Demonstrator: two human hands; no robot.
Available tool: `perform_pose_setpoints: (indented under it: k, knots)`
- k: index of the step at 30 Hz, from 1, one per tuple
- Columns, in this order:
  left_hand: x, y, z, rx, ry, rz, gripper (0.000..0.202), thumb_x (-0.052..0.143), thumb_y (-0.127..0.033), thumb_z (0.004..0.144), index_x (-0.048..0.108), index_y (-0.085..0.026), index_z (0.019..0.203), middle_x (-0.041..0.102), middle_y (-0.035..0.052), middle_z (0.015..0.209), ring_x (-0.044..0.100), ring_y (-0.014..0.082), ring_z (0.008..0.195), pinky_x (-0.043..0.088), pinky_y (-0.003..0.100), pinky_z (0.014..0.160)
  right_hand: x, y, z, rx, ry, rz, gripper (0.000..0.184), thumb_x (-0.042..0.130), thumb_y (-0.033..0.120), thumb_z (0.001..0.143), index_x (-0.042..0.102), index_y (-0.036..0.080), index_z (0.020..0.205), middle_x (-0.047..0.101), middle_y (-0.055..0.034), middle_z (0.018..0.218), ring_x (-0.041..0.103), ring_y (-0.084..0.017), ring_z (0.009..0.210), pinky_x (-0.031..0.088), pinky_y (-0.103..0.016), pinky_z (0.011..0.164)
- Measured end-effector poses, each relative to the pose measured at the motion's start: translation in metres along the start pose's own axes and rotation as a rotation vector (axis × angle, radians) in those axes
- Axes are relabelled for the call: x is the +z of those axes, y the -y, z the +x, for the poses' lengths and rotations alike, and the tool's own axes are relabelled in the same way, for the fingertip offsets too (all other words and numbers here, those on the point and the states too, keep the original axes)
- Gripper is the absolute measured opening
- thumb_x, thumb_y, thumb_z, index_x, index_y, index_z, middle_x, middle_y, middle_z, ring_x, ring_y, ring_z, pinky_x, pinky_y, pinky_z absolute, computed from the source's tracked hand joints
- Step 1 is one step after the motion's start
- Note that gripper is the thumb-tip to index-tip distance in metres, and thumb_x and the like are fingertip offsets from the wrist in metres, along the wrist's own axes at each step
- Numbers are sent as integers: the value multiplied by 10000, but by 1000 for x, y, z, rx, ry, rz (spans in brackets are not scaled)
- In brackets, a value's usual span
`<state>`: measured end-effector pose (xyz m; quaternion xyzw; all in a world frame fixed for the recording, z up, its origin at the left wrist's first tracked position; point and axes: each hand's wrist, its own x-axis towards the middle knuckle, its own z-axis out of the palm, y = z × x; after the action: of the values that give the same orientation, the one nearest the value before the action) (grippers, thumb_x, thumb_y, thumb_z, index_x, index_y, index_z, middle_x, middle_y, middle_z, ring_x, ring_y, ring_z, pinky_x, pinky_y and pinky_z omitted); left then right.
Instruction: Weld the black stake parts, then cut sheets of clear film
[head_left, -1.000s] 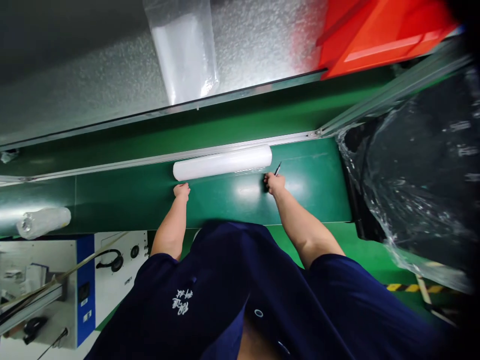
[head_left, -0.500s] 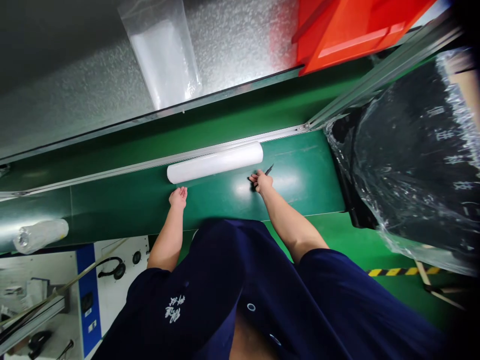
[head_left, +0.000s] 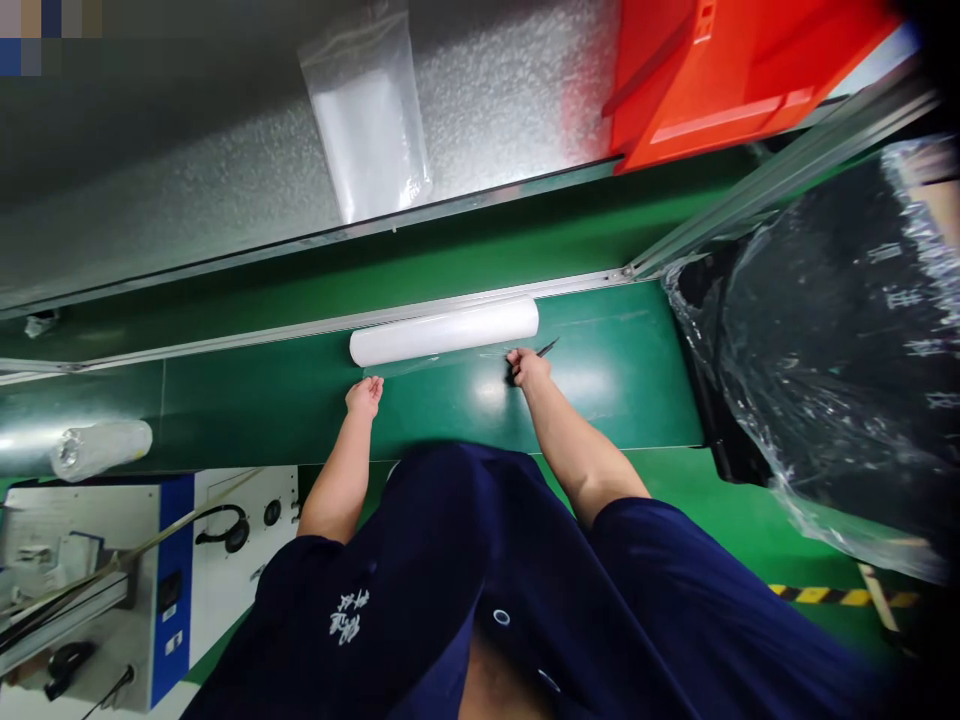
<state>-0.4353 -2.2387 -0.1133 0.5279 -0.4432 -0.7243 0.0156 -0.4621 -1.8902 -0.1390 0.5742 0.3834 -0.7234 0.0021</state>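
Observation:
A long white roll of film [head_left: 444, 331] lies along the far rail of the green conveyor belt [head_left: 255, 400]. A thin clear sheet is drawn from it toward me. My left hand [head_left: 365, 396] pinches the sheet's near edge below the roll's left end. Below the roll's right end, my right hand [head_left: 527, 366] is closed on a small dark cutter whose tip points right, and it also touches the sheet.
A second wrapped roll [head_left: 101, 447] lies on the belt at the left. A black bin lined with clear plastic [head_left: 840, 350] stands at the right, a red crate [head_left: 720, 70] behind it. A clear bag [head_left: 371, 120] hangs on the grey wall. A blue-white machine [head_left: 150, 570] sits lower left.
Both hands stay at the roll's ends while the clear sheet now shows drawn out between them. The view shifted slightly; the roll on the belt at left sits a little further right.

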Motion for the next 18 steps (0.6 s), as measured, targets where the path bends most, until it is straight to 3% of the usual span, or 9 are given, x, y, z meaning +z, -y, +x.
perform_pose_setpoints:
  k: [9,18]
  knots:
    - [-14,5,-19,33,29,-53,111,637,-12,873,605,-119,874,703,90,800,751,180,828,624,217,684,-30,-7,-34,-113,28,8,171,607,39,830,541,161,730,593,54,556,579,-58,431,222,-112,286]
    - [-24,-19,-44,119,96,-83,128,643,-13,858,602,-124,810,705,88,743,753,183,782,621,226,664,-46,16,-74,-250,91,42,165,640,39,749,540,160,701,622,36,584,626,-69,488,261,-96,309]
